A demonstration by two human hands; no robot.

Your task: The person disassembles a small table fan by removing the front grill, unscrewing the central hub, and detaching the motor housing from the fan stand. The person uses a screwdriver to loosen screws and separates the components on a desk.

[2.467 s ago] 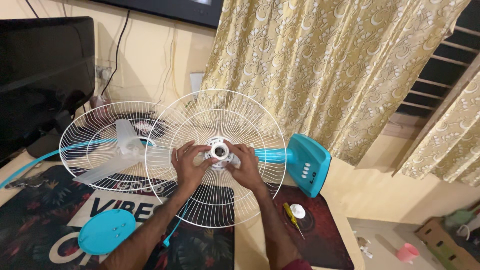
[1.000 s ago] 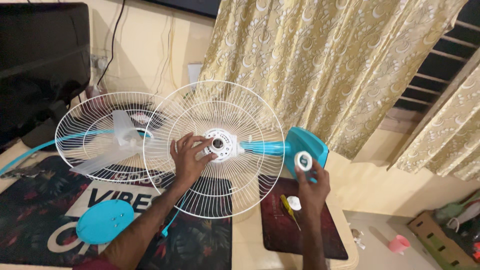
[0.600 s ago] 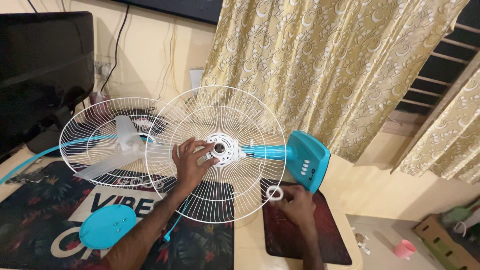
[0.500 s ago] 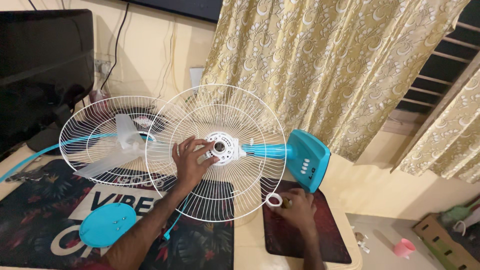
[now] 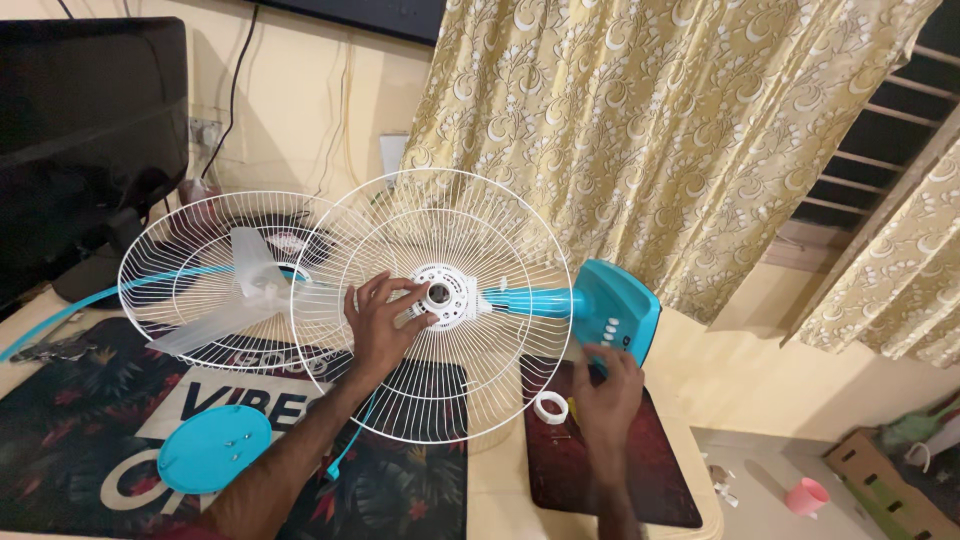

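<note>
A white wire fan guard [image 5: 450, 215] stands upright on a teal fan body whose stem [image 5: 530, 300] runs to a teal control box [image 5: 615, 315]. My left hand [image 5: 380, 325] grips the guard beside the white motor hub [image 5: 440, 296]. My right hand [image 5: 605, 395] hovers with fingers apart over a dark red mat [image 5: 665, 480], just below the control box. A white ring nut [image 5: 550, 408] lies on that mat, left of my right hand and apart from it. A yellow screwdriver tip [image 5: 570, 406] shows between them.
A second wire guard [image 5: 170, 290] with a clear fan blade [image 5: 245, 275] lies behind at the left. A teal round cap [image 5: 213, 462] rests on a floral mat [image 5: 70, 410]. A black monitor [image 5: 80, 120] stands far left. A pink cup [image 5: 808, 497] and a cardboard box [image 5: 885, 485] sit on the floor.
My right hand took the white ring nut off the hub, carried it right and down, set it on the red mat and let go. My left hand stayed on the guard.
</note>
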